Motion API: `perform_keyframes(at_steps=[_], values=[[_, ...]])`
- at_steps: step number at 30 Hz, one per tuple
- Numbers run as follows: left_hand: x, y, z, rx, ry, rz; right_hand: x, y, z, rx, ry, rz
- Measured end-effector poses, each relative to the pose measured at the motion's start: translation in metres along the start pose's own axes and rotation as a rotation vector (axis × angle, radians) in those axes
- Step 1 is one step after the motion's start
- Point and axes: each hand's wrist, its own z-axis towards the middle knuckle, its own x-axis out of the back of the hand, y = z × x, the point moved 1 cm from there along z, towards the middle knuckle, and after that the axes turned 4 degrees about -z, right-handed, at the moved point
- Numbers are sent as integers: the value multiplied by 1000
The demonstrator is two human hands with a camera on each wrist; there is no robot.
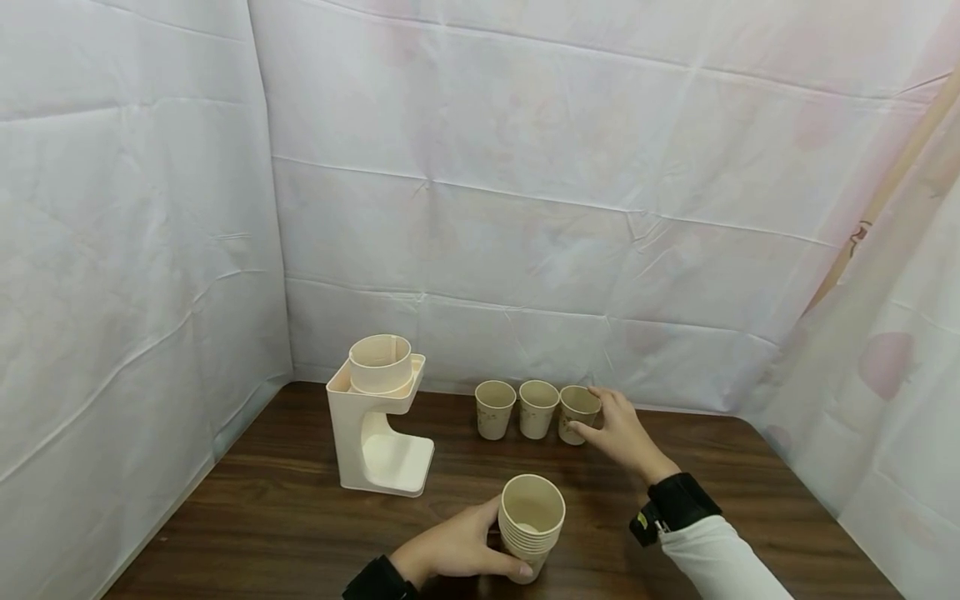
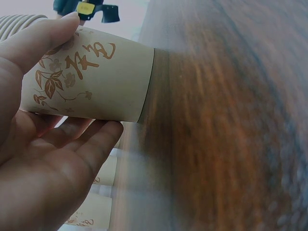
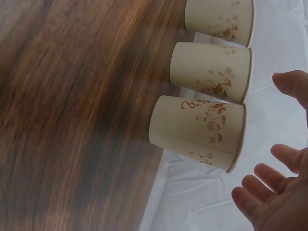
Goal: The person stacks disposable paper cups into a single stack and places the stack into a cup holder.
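Note:
My left hand [image 1: 462, 542] grips a nested stack of beige paper cups [image 1: 532, 507], thumb on the near side, fingers behind. The outer cup [image 2: 96, 79] carries brown leaves and lettering, and its base is close to the tabletop. At the back, three single paper cups stand upright in a row: a left cup [image 1: 495, 411], a middle cup [image 1: 537, 410] and a right cup [image 1: 578, 416]. My right hand [image 1: 619, 428] is beside the right cup, thumb and fingers spread apart. In the right wrist view a gap shows between its fingertips [image 3: 246, 186] and that cup's rim.
A cream stand [image 1: 352, 442] with a round cylinder [image 1: 380, 364] on top is left of the cups, its flat base toward the right. Below everything lies a dark wood table [image 1: 277, 508]. White curtains [image 1: 480, 208] hang close behind the cup row and along both sides.

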Motion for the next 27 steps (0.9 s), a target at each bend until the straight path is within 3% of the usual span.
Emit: perform_keyframes(at_steps=[16, 27], values=[[0, 4, -1, 15, -4, -12, -15, 14, 24, -101, -65, 20], [-1, 3, -1, -1, 14, 29, -23, 18, 29, -90, -36, 46]])
